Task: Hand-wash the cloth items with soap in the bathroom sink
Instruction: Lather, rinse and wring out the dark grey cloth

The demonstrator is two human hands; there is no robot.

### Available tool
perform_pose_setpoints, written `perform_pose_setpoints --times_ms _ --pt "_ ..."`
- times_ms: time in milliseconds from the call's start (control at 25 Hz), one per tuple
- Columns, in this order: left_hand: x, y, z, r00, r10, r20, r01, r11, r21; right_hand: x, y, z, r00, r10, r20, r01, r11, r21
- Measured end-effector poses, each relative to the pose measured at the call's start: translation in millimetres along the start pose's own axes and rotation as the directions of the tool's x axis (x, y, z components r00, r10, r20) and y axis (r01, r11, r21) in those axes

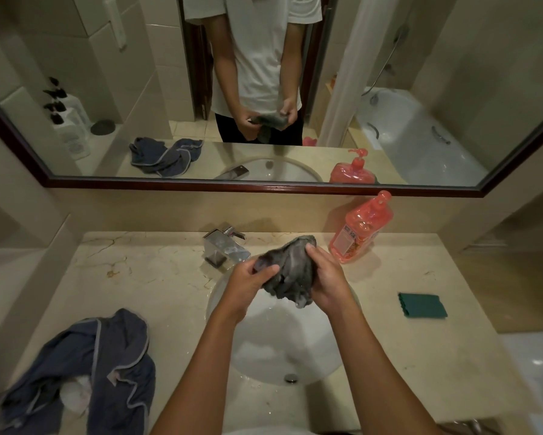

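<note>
Two hands' grip (295, 279) round grey cloth (290, 271)

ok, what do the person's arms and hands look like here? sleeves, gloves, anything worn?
Both forearms are bare from the bottom edge of the frame up to the wrists. The left hand and right hand wear no gloves, and no watch, band or ring is visible. The mirror shows short white T-shirt sleeves ending above the elbow.

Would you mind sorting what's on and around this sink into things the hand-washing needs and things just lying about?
In use: grey cloth, held by left hand and right hand; sink; faucet; red soap bottle; blue cloth, waiting.
Lying about: green sponge; white pump bottles, seen in the mirror.
</note>
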State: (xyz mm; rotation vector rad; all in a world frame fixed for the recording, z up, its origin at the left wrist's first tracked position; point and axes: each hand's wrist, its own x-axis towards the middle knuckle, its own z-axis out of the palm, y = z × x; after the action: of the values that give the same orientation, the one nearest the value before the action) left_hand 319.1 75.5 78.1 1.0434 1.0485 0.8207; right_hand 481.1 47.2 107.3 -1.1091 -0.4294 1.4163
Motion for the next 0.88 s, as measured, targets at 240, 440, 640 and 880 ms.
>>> perform_pose_setpoints --times_ms 240,440,640,880 --pt "11.2 -1.9 20.7 0.975 -0.03 -0.218 -0.002 0.99 -0.141 2.7 12.6 -27.3 0.999 0.031 -0.023 -0.035 0.976 -0.214" --pt "19.0 7.1 35.3 0.948 -0.178 -0.263 0.125 0.97 -0.206 2.6 2.1 -40.9 0.983 0.059 -0.176 -0.154 0.788 -0.596" --pt "18.9 13.1 52.4 0.97 -0.198 -0.141 0.165 0.962 -0.217 14.4 8.5 -48.9 0.99 0.134 0.052 -0.078 0.808 -0.585" --pt "14.4 18.0 56.2 0.983 -0.108 -0.146 0.091 0.989 -0.12 19.1 16.9 -47.4 0.975 0.133 0.178 -0.037 0.887 -0.461"
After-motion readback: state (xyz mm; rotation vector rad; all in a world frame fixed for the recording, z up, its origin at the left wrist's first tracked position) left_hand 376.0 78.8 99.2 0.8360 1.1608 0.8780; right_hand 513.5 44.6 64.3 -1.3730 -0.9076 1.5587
